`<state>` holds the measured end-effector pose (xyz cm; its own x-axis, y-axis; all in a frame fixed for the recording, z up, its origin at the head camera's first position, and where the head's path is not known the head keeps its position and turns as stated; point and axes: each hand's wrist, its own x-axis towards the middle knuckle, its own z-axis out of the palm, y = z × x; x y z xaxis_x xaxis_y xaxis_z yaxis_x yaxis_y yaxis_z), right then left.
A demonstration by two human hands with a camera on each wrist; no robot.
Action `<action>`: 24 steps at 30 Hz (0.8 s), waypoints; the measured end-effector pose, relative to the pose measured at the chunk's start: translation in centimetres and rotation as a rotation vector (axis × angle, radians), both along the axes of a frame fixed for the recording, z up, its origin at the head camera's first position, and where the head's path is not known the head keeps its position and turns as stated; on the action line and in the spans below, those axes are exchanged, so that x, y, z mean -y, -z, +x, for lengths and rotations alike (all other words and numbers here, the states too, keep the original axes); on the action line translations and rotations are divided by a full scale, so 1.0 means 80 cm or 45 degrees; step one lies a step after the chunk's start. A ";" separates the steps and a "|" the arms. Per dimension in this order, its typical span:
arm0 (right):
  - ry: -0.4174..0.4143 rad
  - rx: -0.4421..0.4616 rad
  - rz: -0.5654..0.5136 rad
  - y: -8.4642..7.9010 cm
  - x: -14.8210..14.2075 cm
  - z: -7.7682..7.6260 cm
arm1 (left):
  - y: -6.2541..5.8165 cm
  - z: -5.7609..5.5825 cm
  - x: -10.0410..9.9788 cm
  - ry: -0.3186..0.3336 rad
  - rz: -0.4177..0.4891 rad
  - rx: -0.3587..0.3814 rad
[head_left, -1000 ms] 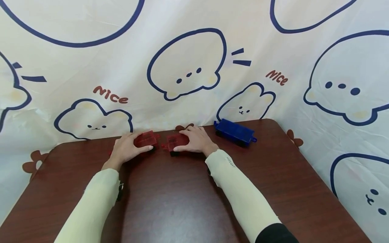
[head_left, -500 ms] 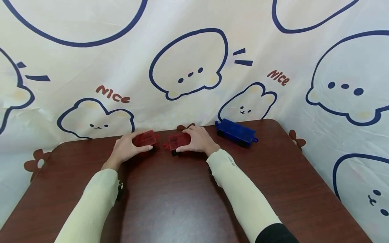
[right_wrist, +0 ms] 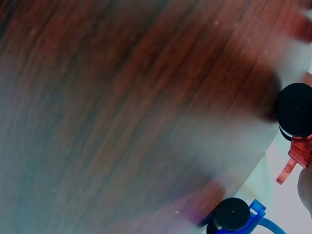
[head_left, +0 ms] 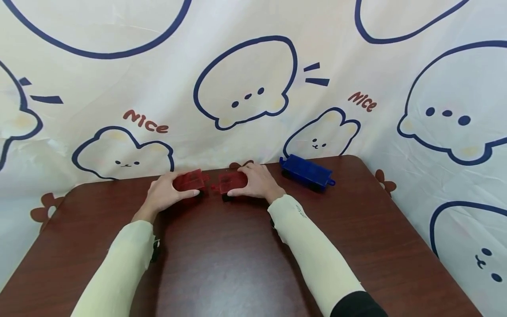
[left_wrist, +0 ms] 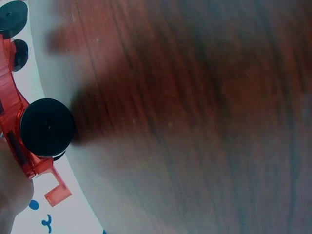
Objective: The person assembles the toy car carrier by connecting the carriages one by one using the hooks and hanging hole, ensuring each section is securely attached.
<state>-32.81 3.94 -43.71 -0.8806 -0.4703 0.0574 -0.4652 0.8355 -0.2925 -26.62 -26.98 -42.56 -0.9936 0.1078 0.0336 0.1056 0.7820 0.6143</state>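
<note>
Near the table's back edge, my left hand [head_left: 161, 193] grips a translucent red toy train car [head_left: 191, 180] between thumb and fingers. Its black wheels [left_wrist: 47, 127] and a red coupling hook [left_wrist: 58, 194] show in the left wrist view. Just right of it, my right hand [head_left: 259, 182] grips a second red toy train car [head_left: 230, 181]. A black wheel [right_wrist: 295, 109] of that car stands at the right border of the right wrist view. The cars' facing couplings are separated by a small gap. Both hands cover the outer ends of their cars.
A blue toy train car [head_left: 306, 171] with black wheels stands to the right of my right hand, angled near the back corner. The dark brown wooden table [head_left: 222, 255] meets a white cloth [head_left: 237, 145] printed with cartoon outlines behind and at the sides.
Both hands keep their hold on the red toy train cars, and the cars stay almost in place. The head view shifts slightly.
</note>
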 end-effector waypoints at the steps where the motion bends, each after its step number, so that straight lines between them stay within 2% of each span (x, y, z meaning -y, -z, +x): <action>1: 0.004 -0.003 0.003 -0.001 0.000 -0.001 | -0.001 0.000 -0.001 0.002 0.005 0.003; 11: 0.018 -0.014 -0.005 -0.003 -0.002 -0.001 | 0.000 -0.002 -0.008 -0.006 -0.049 0.045; 19: 0.022 -0.006 -0.005 -0.001 0.002 0.002 | 0.005 0.000 -0.007 0.012 -0.070 0.044; 24: 0.034 -0.005 -0.008 0.000 0.004 0.002 | 0.003 0.000 -0.008 0.026 -0.082 0.032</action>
